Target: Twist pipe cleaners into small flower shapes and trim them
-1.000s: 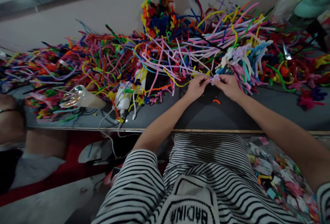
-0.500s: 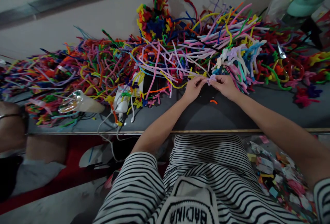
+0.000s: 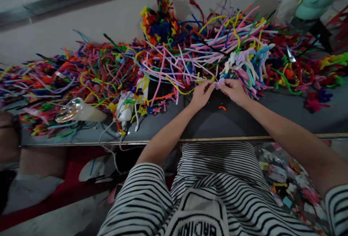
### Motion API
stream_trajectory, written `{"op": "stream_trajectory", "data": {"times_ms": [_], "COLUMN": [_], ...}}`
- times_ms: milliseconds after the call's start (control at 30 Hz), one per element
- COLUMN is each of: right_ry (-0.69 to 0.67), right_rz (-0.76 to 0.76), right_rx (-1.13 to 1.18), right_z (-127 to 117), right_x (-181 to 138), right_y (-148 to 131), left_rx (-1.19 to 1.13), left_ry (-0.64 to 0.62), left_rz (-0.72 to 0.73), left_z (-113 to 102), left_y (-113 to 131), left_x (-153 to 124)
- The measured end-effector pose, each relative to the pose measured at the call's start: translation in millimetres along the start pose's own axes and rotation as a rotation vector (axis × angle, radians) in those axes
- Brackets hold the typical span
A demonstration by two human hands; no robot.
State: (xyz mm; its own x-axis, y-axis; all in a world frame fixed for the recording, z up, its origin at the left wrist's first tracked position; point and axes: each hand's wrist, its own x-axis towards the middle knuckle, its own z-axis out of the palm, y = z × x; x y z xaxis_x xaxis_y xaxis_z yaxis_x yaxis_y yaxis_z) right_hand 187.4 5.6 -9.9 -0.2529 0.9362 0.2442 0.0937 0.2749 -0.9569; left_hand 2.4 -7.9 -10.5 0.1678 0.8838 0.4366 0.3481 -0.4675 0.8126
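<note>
Between my two hands, just above the dark grey table point(image 3: 244, 123), is a small light purple pipe cleaner shape point(image 3: 219, 83). My left hand point(image 3: 201, 94) pinches it from the left, and my right hand point(image 3: 234, 90) pinches its other side. The fingers hide part of it. Below the hands lies a short orange pipe cleaner piece point(image 3: 222, 108). Right behind my right hand is a bunch of white, pink and blue pipe cleaner shapes point(image 3: 248, 65).
A long heap of coloured pipe cleaners point(image 3: 100, 65) runs along the wall. Scissors point(image 3: 295, 67) lie at the right. A white power adapter point(image 3: 124, 109) with cables and a plastic cup point(image 3: 83, 111) stand left. Another person's arm point(image 3: 8, 136) shows at the far left.
The whole view has shifted slightly, so things appear a little further left. Both hands keep their pinch on the light purple pipe cleaner shape, with only slight finger movement.
</note>
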Motion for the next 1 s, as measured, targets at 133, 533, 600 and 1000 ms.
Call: {"op": "stream_trajectory", "data": {"times_ms": [133, 533, 600, 1000], "right_ry": [-0.039, -0.182, -0.178, -0.115], "right_rz": [-0.015, -0.132, -0.161, -0.197], "right_rx": [-0.078, -0.401, -0.439, -0.535], "right_z": [-0.1, -2.5, -3.1, -4.3], "right_x": [-1.6, -6.5, -6.9, -9.1], "right_y": [-1.1, -11.9, -13.8, -9.0], "left_rx": [0.000, -0.250, -0.285, -0.314], "left_ry": [0.011, 0.146, 0.114, 0.099], "left_rz": [0.012, -0.160, -0.169, -0.185], "left_z": [1.3, 3.4, 4.0, 0.9], "left_y": [0.5, -13.8, -14.3, -8.9], "left_x": [0.9, 5.3, 6.3, 7.3]}}
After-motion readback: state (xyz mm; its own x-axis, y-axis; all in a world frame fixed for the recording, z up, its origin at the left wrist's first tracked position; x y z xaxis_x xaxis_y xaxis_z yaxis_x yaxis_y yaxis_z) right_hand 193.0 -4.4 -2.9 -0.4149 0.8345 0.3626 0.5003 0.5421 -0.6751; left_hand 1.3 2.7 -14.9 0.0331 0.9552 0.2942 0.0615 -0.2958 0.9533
